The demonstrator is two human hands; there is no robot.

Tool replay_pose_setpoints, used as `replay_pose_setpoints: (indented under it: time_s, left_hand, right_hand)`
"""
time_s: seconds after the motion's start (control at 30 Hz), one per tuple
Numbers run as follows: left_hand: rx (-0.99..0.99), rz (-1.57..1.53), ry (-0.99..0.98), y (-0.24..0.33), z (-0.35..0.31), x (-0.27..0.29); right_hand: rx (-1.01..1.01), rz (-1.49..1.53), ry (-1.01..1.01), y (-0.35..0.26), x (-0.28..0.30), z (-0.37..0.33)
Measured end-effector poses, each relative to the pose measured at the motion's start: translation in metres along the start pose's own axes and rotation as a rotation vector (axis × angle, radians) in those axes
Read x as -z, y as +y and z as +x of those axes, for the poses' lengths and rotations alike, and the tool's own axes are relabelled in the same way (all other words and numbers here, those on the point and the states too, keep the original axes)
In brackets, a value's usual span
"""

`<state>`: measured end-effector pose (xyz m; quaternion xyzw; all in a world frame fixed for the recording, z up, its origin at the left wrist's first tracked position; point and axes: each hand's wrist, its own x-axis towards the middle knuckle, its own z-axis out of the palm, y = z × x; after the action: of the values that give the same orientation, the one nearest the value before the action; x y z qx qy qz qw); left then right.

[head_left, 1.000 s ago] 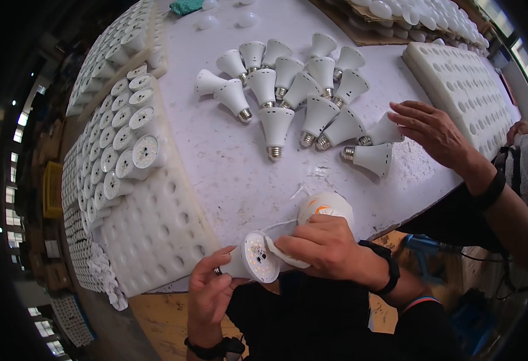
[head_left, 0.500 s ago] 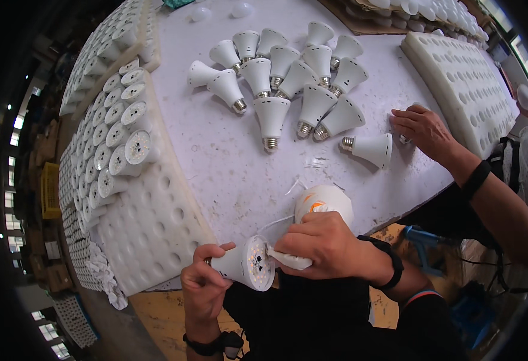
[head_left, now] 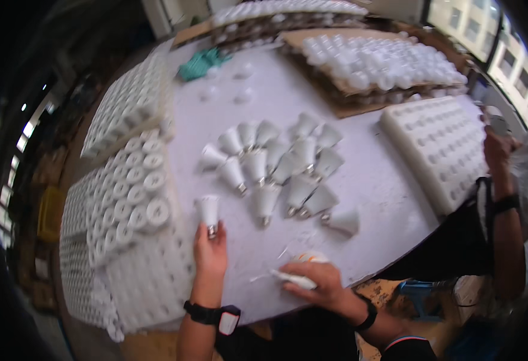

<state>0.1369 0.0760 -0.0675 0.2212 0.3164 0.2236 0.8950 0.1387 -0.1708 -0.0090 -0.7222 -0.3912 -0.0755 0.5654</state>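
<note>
My left hand (head_left: 210, 256) grips the metal screw base of a white LED bulb body (head_left: 207, 209), held wide end up over the left side of the table. In my right hand (head_left: 321, 286) is a slim white squeeze tube (head_left: 295, 279), its narrow tip pointing left. Just behind that hand, and partly hidden by it, is a white rounded object with orange marks (head_left: 310, 257). Several more bulb bodies (head_left: 255, 165) lie grouped mid-table, and one lone bulb body (head_left: 343, 221) lies at their near right. The whole view is blurred by motion.
Foam trays of upright bulb bodies (head_left: 135, 174) line the left. A foam tray with round holes (head_left: 438, 144) lies at right, behind it cardboard layers with white domes (head_left: 384, 63). A green cloth (head_left: 202, 64) lies far left. Another person's arm (head_left: 504, 180) holds something pale at right.
The view has tilted up toward the far table. My left hand has carried the bulb body left and away from the tube, turning it upright. The other person's hand has left the table.
</note>
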Motion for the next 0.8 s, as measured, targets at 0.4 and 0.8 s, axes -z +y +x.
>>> replay_pose_setpoints:
  time_s: [0.4, 0.8]
  left_hand:
    - [-0.553, 1.183, -0.329, -0.037, 0.026, -0.032]
    - [-0.559, 1.255, -0.127, -0.041, 0.009, -0.044]
  right_hand:
    - [-0.118, 0.046, 0.069, 0.003, 0.007, -0.007]
    - [-0.196, -0.088, 0.061, 0.006, 0.001, -0.004]
